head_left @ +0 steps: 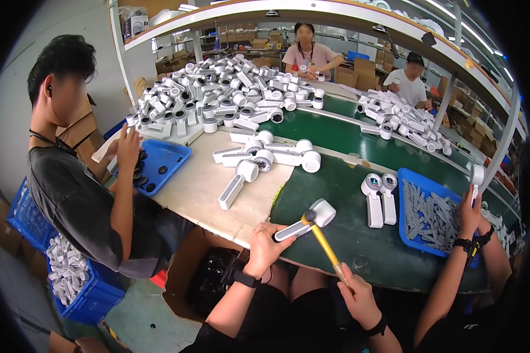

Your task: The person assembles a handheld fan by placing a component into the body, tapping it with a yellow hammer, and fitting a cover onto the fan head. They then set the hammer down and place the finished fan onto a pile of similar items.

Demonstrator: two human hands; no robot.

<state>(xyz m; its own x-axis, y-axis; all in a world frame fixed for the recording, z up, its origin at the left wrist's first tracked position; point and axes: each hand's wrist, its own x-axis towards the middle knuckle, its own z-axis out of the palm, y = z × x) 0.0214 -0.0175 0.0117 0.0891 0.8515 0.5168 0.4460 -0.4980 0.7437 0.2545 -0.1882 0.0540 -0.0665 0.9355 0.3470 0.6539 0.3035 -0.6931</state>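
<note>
My left hand is closed around the handle of a white handheld fan, whose round head points away to the right over the green mat. In my right hand is a hammer with a yellow handle. Its dark head lies over the fan's grey-striped handle, near the round head; whether the two touch, I cannot tell. Beyond my left hand, a loose group of similar fans rests on the tan board. Two more fans lie side by side on the mat to the right.
A blue tray of grey strips stands at right, beside a co-worker's hands holding a white part. At left, another person works over a blue tray of black discs. A large fan pile fills the back; an open carton sits below the table.
</note>
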